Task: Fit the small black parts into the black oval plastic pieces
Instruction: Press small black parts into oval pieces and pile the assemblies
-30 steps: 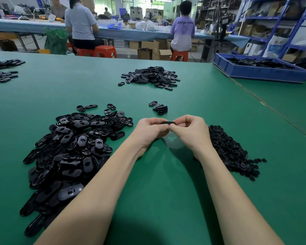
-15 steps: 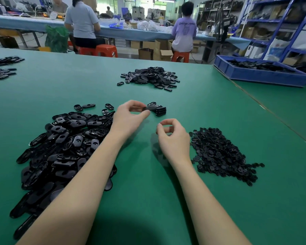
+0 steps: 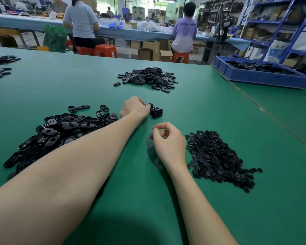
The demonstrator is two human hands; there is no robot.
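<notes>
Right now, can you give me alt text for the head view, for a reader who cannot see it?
The left hand sets a black oval plastic piece on a small stack of black oval pieces on the green table. The right hand hovers curled beside the heap of small black parts; loose ovals lie left.

Two bare forearms, no sleeves in view. Left hand [image 3: 133, 107] and right hand [image 3: 168, 138] wear no gloves, rings, watch or bands. Short plain nails on the right fingers [image 3: 155, 129], unpainted.
</notes>
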